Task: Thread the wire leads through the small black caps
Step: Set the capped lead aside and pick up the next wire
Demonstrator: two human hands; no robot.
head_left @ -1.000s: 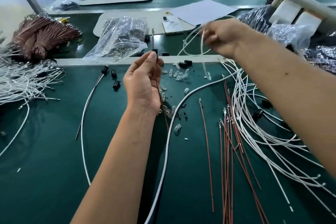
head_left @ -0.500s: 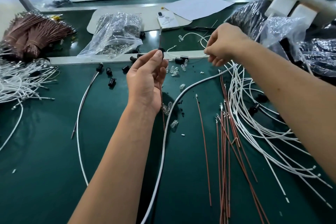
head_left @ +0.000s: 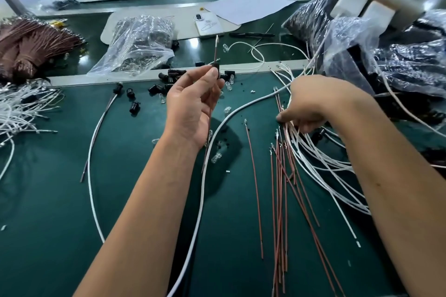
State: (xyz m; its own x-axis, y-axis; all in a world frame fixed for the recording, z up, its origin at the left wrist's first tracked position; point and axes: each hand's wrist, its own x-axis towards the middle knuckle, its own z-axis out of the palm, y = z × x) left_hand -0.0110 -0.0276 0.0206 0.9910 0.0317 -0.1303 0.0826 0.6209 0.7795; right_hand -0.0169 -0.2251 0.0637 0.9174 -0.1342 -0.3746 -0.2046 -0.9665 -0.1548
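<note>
My left hand [head_left: 190, 106] is raised above the green table and pinches a small black cap [head_left: 215, 67] at its fingertips. A thin brown wire lead [head_left: 215, 49] stands up through the cap and hangs down past my palm. My right hand [head_left: 311, 101] is lowered onto the pile of white wires [head_left: 321, 159] and brown leads [head_left: 281, 176] at the right, its fingers curled among them. Whether it grips one is hidden. Loose black caps [head_left: 169, 79] lie along the table's metal strip.
A long white cable [head_left: 205, 166] runs down the middle of the table [head_left: 48, 200]. Clear plastic bags [head_left: 137, 43] sit behind the strip, dark bags [head_left: 398, 60] at the right. Bundled brown leads [head_left: 31, 43] and white wires [head_left: 21, 108] lie at the left. Small clear bulbs [head_left: 228, 85] are scattered near the caps.
My right hand has dropped from the raised white wire down onto the wire pile at the right. My left hand stayed raised with the cap and brown lead.
</note>
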